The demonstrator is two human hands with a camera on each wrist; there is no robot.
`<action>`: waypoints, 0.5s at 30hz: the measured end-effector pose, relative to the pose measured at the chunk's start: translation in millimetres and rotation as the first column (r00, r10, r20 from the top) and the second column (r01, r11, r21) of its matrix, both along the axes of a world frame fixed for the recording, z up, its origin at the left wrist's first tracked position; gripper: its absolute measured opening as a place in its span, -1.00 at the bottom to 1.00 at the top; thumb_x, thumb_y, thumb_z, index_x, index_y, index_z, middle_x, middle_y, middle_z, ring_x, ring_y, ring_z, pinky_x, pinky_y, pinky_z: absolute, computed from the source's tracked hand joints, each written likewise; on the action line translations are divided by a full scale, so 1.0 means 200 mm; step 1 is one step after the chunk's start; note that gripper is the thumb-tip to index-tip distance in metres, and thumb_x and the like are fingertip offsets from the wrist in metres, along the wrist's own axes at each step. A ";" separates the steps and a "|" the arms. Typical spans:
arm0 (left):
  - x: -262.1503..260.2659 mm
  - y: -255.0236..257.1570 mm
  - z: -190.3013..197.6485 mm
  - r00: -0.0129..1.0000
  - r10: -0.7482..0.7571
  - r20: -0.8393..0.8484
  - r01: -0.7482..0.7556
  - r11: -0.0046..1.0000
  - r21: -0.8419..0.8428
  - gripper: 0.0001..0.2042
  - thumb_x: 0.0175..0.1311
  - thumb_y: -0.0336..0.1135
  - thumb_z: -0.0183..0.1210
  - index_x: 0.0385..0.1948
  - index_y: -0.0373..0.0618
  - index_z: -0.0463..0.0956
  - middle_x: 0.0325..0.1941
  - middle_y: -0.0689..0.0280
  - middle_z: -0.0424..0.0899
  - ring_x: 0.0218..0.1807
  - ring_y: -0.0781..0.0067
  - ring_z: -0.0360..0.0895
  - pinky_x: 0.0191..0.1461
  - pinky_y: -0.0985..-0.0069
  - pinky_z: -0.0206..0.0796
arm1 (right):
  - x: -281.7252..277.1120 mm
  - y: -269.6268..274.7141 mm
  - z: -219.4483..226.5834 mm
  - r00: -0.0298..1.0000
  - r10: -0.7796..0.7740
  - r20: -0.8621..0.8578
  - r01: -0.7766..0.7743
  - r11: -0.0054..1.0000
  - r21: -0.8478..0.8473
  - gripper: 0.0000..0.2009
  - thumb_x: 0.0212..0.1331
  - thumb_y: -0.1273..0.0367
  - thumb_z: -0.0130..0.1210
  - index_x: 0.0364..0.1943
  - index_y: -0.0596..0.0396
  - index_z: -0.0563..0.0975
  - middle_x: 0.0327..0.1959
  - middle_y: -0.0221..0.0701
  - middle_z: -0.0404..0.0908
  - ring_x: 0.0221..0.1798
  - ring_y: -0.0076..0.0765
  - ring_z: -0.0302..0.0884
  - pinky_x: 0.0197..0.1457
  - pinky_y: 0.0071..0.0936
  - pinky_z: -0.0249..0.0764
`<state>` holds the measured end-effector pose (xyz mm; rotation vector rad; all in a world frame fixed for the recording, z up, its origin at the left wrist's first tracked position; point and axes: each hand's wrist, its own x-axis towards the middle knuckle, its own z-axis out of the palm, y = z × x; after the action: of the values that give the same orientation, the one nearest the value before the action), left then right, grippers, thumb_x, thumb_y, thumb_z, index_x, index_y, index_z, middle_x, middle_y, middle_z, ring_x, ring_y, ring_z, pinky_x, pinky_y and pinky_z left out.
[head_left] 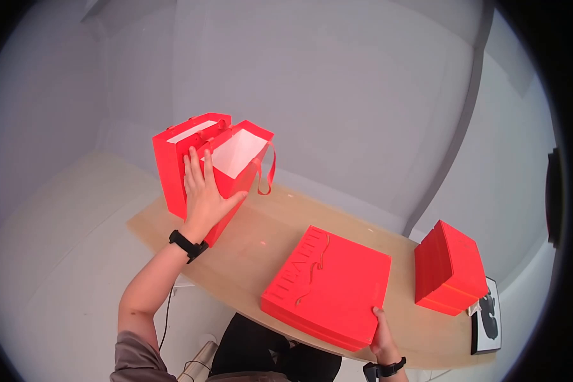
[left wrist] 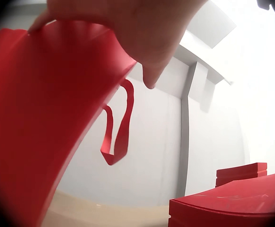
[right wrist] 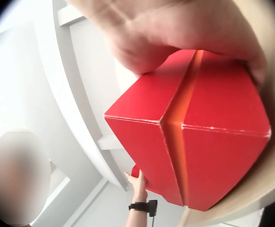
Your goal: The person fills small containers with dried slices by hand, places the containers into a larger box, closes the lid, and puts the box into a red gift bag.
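Observation:
Two red paper gift bags stand side by side at the table's left end. My left hand point(head_left: 204, 197) lies against the narrow end of the nearer bag point(head_left: 254, 175), fingers straight near its rim and thumb spread over its broad side. The other bag point(head_left: 167, 169) is just to the left. At the right near corner of a flat red gift box point(head_left: 344, 280), my right hand point(head_left: 383, 337) grips the edge, thumb on top. Raised lettering and a gold curved line mark the lid. An orange strip point(right wrist: 180, 127) shows between lid and base in the right wrist view.
More red boxes point(head_left: 452, 267) are stacked at the right end of the wooden table point(head_left: 274, 223). Beside them lies a black-and-white framed picture point(head_left: 488, 318). A red ribbon handle point(head_left: 272, 172) hangs off the nearer bag. A grey wall point(head_left: 331, 95) rises behind.

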<state>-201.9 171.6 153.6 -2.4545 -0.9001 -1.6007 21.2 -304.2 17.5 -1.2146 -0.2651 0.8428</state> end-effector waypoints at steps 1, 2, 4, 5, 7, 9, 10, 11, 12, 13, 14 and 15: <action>0.01 -0.01 -0.01 0.999 0.042 0.025 -0.042 0.999 -0.009 0.27 -0.01 0.17 0.50 0.60 -0.10 -0.30 0.64 -0.25 -0.31 0.64 -0.40 -0.26 0.54 -0.24 -0.07 | -0.01 0.00 -0.01 1.000 -0.001 -0.001 0.001 1.000 0.001 -0.42 0.46 0.10 -0.02 0.43 0.08 0.22 0.41 -0.23 0.38 0.45 -0.17 0.35 0.49 -0.16 0.33; 0.02 -0.01 -0.03 0.999 0.043 0.026 -0.043 0.999 -0.006 0.27 -0.01 0.17 0.50 0.60 -0.10 -0.30 0.64 -0.25 -0.31 0.64 -0.40 -0.26 0.54 -0.24 -0.07 | -0.02 0.00 -0.02 1.000 -0.024 0.001 0.024 0.999 0.031 -0.43 0.45 0.10 -0.02 0.43 0.07 0.23 0.40 -0.22 0.38 0.44 -0.17 0.35 0.47 -0.16 0.35; 0.03 -0.02 -0.04 0.998 0.058 0.031 -0.055 0.993 -0.107 0.29 -0.03 0.11 0.53 0.58 -0.17 -0.30 0.62 -0.30 -0.28 0.61 -0.42 -0.15 0.58 -0.13 -0.05 | -0.04 0.01 -0.03 0.999 -0.048 -0.001 0.048 0.997 0.063 -0.43 0.45 0.10 -0.03 0.42 0.07 0.23 0.39 -0.22 0.39 0.43 -0.17 0.36 0.45 -0.16 0.38; 0.03 -0.01 -0.05 0.998 0.055 0.027 -0.052 0.993 -0.107 0.29 -0.03 0.11 0.53 0.58 -0.17 -0.30 0.62 -0.30 -0.28 0.61 -0.42 -0.15 0.58 -0.13 -0.05 | -0.05 0.02 -0.03 0.999 -0.044 -0.022 0.045 0.995 0.089 -0.44 0.45 0.10 -0.04 0.41 0.06 0.24 0.38 -0.21 0.39 0.43 -0.17 0.37 0.44 -0.17 0.39; 0.03 0.00 -0.07 0.999 0.053 0.010 -0.051 0.992 -0.115 0.28 -0.04 0.08 0.54 0.58 -0.17 -0.28 0.60 -0.28 -0.18 0.58 -0.37 -0.03 0.55 -0.10 0.01 | -0.07 0.01 -0.05 0.998 -0.045 -0.048 0.050 0.992 0.114 -0.44 0.45 0.09 -0.06 0.41 0.06 0.24 0.38 -0.20 0.39 0.42 -0.16 0.38 0.42 -0.17 0.41; 0.02 0.00 -0.08 0.999 0.037 -0.006 -0.037 0.990 -0.136 0.26 -0.05 0.07 0.55 0.58 -0.16 -0.26 0.58 -0.25 -0.11 0.54 -0.35 0.03 0.53 -0.08 0.05 | -0.06 0.00 -0.11 0.990 -0.069 -0.121 0.088 0.983 0.161 -0.45 0.43 0.10 -0.08 0.39 0.06 0.26 0.36 -0.20 0.41 0.40 -0.15 0.40 0.41 -0.17 0.42; 0.02 -0.01 -0.08 1.000 0.025 -0.017 -0.027 0.987 -0.158 0.25 -0.05 0.05 0.55 0.58 -0.16 -0.23 0.56 -0.23 -0.05 0.51 -0.33 0.08 0.50 -0.07 0.08 | -0.05 -0.02 -0.15 0.989 -0.076 -0.124 0.095 0.983 0.158 -0.45 0.43 0.10 -0.08 0.39 0.06 0.26 0.36 -0.20 0.41 0.40 -0.15 0.40 0.41 -0.17 0.42; 0.00 -0.01 -0.10 1.000 0.019 -0.018 -0.022 0.987 -0.159 0.25 -0.05 0.05 0.55 0.58 -0.16 -0.23 0.56 -0.23 -0.05 0.51 -0.33 0.08 0.50 -0.07 0.08 | -0.04 -0.05 -0.18 0.991 -0.099 -0.088 0.113 0.978 0.174 -0.44 0.42 0.10 -0.08 0.40 0.05 0.26 0.37 -0.21 0.42 0.39 -0.15 0.41 0.40 -0.17 0.42; -0.01 -0.03 -0.12 0.999 -0.001 -0.037 -0.003 0.994 -0.111 0.25 -0.07 0.03 0.56 0.57 -0.15 -0.21 0.54 -0.22 -0.01 0.49 -0.32 0.11 0.49 -0.07 0.10 | -0.01 -0.07 -0.22 0.991 -0.122 -0.050 0.130 0.972 0.195 -0.43 0.40 0.10 -0.07 0.41 0.05 0.26 0.37 -0.22 0.42 0.38 -0.14 0.42 0.39 -0.16 0.43; -0.01 -0.05 -0.13 0.998 -0.021 -0.053 0.018 0.998 -0.060 0.24 -0.10 0.01 0.57 0.57 -0.15 -0.18 0.52 -0.20 0.04 0.46 -0.30 0.14 0.47 -0.07 0.11 | -0.02 -0.08 -0.19 0.991 -0.129 -0.046 0.136 0.970 0.201 -0.43 0.40 0.10 -0.07 0.41 0.05 0.26 0.37 -0.22 0.42 0.38 -0.14 0.42 0.39 -0.16 0.43; -0.03 -0.09 -0.15 0.998 -0.029 -0.047 0.026 0.998 -0.057 0.24 -0.10 0.01 0.57 0.57 -0.15 -0.18 0.52 -0.20 0.04 0.46 -0.30 0.14 0.47 -0.07 0.11 | -0.06 -0.10 -0.13 0.985 -0.170 -0.001 0.166 0.961 0.219 -0.40 0.39 0.05 -0.08 0.40 0.10 0.29 0.35 -0.20 0.45 0.35 -0.12 0.46 0.38 -0.16 0.44; -0.05 -0.12 -0.17 0.995 -0.073 -0.070 0.074 0.997 0.013 0.23 -0.11 0.00 0.57 0.57 -0.13 -0.16 0.52 -0.21 0.05 0.46 -0.30 0.15 0.47 -0.07 0.11 | -0.08 -0.13 -0.08 0.976 -0.213 0.044 0.197 0.951 0.237 -0.37 0.38 0.01 -0.08 0.39 0.15 0.32 0.34 -0.19 0.49 0.31 -0.10 0.50 0.36 -0.15 0.46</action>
<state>-211.2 147.4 118.9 -2.5434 -0.7943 -1.5275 5.7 -329.8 1.0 -1.0333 -0.2795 0.5724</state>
